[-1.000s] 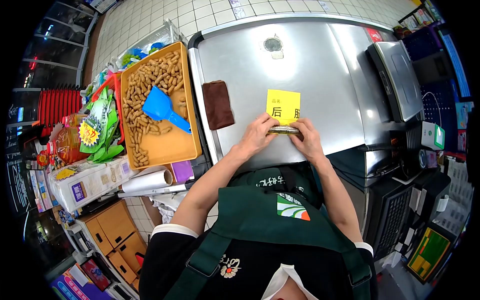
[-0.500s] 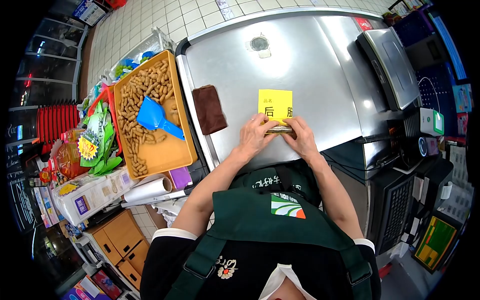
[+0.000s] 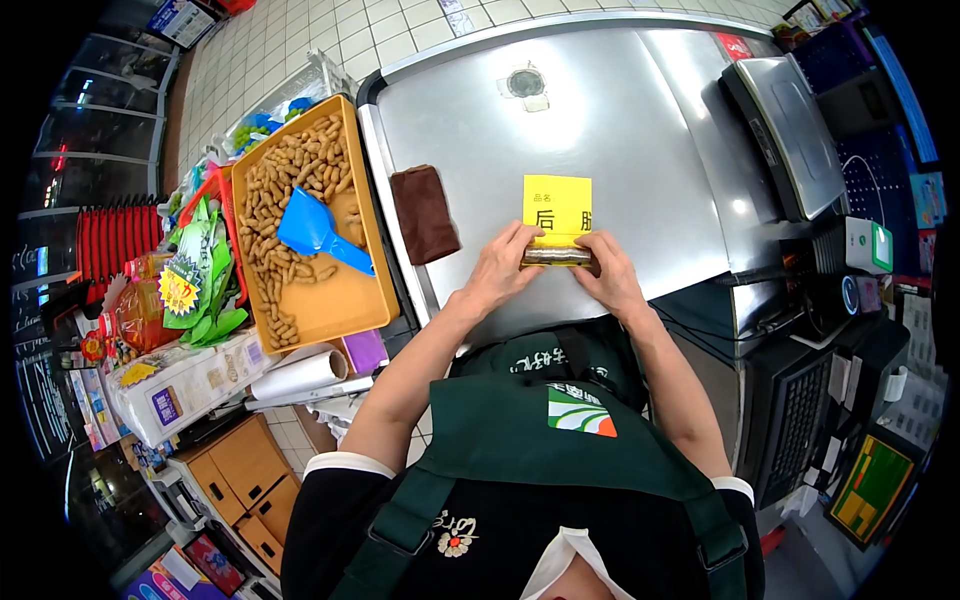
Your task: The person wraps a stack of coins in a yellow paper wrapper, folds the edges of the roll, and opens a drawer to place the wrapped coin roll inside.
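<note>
A yellow card [image 3: 557, 205] with dark printed characters lies on the metal counter [image 3: 470, 120]. Across its lower edge is a dark, shiny, narrow roll-like object [image 3: 556, 256]. My left hand [image 3: 503, 267] grips the left end of this object, fingertips on the card's lower left. At the other end, my right hand [image 3: 609, 272] has its fingers closed round the object and the card's lower right edge. A folded brown cloth [image 3: 425, 214] lies to the left of the card.
To the left stands an orange tray [image 3: 352, 318] of peanuts with a blue scoop [image 3: 309, 222]. A silver flat-topped device [image 3: 790, 130] sits at the right, above a black keyboard [image 3: 797, 410]. A paper roll [image 3: 305, 372] lies below the tray.
The view has shifted a little. My fingers have moved slightly apart along the dark object, and more of it shows between them.
</note>
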Demonstrator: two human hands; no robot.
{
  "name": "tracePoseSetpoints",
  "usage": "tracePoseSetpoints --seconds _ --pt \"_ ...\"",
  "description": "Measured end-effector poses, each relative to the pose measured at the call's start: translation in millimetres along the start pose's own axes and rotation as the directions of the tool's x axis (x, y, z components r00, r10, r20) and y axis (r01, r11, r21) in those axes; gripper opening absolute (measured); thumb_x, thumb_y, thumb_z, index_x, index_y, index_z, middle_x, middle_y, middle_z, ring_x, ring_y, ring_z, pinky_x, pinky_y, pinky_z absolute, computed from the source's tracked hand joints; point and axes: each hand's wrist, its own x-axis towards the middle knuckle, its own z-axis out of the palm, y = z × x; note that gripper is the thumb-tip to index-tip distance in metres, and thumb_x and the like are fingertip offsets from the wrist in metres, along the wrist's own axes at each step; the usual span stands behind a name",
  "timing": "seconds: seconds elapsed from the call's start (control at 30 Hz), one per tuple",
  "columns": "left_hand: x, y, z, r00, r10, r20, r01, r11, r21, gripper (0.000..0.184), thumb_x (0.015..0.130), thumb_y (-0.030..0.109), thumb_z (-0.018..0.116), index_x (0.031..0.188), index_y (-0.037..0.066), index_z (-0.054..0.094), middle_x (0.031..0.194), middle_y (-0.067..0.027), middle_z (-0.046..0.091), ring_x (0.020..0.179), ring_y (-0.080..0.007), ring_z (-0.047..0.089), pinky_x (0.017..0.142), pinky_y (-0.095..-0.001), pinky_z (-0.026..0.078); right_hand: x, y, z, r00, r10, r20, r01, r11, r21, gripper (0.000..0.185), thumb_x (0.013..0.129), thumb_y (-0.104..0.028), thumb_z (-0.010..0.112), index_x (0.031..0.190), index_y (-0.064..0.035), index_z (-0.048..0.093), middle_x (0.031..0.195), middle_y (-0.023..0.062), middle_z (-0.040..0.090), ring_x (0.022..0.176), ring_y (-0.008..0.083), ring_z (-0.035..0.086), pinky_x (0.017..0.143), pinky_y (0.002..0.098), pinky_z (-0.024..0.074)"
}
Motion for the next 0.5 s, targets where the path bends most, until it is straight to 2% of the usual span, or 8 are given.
tracePoseSetpoints --seconds 0.03,0.1,0.33,0.47,0.5 --pt "-0.6 -0.9 -0.6 1.000 -0.004 -0.003 0.004 1.000 0.003 0.050 0.066 0.002 0.076 0.110 0.003 0.051 0.095 -0.0122 0.054 0.080 -0.0257 0.061 0.068 -0.0337 0.052 0.4 0.7 0.3 1.000 -0.025 -0.007 0.025 0.999 -0.026 0.037 0.072 0.000 0.073 0.104 -0.0012 0.054 0.096 0.0119 0.056 0.073 0.0236 0.061 0.061 0.0304 0.0514" --pt "-1.4 -2.2 -1.0 0.999 -0.032 0.015 0.033 0.997 -0.063 0.052 0.067 -0.001 0.075 0.112 0.003 0.050 0.097 -0.0114 0.053 0.078 -0.0226 0.061 0.066 -0.0319 0.052 0.0 0.6 -0.1 1.000 -0.017 0.004 0.017 1.000 -0.010 0.037 0.072 0.000 0.073 0.103 -0.0012 0.054 0.096 0.0120 0.056 0.072 0.0236 0.060 0.061 0.0303 0.0512" --pt "-1.3 -0.6 -2.9 0.998 -0.058 0.020 0.059 0.994 -0.096 0.051 0.068 -0.001 0.075 0.112 0.003 0.050 0.096 -0.0111 0.053 0.075 -0.0217 0.060 0.065 -0.0314 0.052 1.0 0.5 0.2 1.000 -0.016 0.006 0.016 1.000 -0.010 0.035 0.071 0.000 0.073 0.101 -0.0008 0.054 0.095 0.0121 0.057 0.074 0.0238 0.061 0.061 0.0300 0.0518" --pt "-1.3 -5.9 0.9 1.000 -0.010 0.014 0.011 0.998 -0.068 0.044 0.068 0.000 0.075 0.106 0.002 0.052 0.093 -0.0107 0.053 0.072 -0.0219 0.059 0.064 -0.0316 0.051 1.8 0.4 -0.6 1.000 -0.031 0.002 0.031 0.999 -0.027 0.033 0.070 0.000 0.074 0.098 -0.0008 0.056 0.094 0.0118 0.057 0.075 0.0243 0.061 0.061 0.0299 0.0522" --pt "-0.5 -5.1 0.5 1.000 0.012 0.008 -0.011 0.999 -0.047 0.042 0.068 0.000 0.075 0.104 0.002 0.053 0.091 -0.0104 0.053 0.071 -0.0220 0.059 0.064 -0.0319 0.051 2.4 -0.9 -1.4 1.000 -0.018 0.011 0.018 1.000 -0.020 0.033 0.069 0.000 0.073 0.097 -0.0015 0.056 0.093 0.0122 0.057 0.078 0.0277 0.061 0.064 0.0335 0.0519"
